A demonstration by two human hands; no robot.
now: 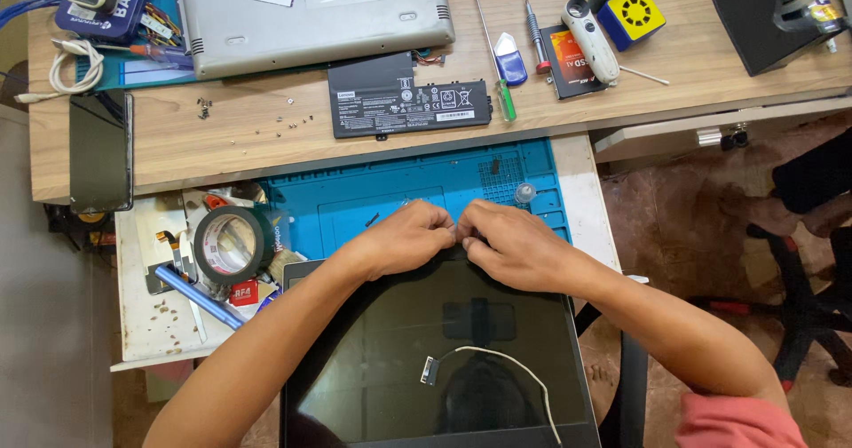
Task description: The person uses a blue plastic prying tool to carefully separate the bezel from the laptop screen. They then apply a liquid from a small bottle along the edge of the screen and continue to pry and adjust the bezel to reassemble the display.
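Observation:
A dark laptop screen panel (382,359) lies flat in front of me, partly over a blue work mat (355,204). My left hand (410,235) and my right hand (510,244) meet at the panel's far edge, fingertips pinched together on something small there; what they pinch is hidden. A thin white cable with a small connector (497,364) lies across the glossy panel.
On the wooden desk (248,128) behind lie a black flat battery (408,103), an upturned silver laptop base (311,13), loose screws (266,128), screwdrivers (535,32) and a phone (99,150). A tape roll (232,244) and blue tool sit left of the mat.

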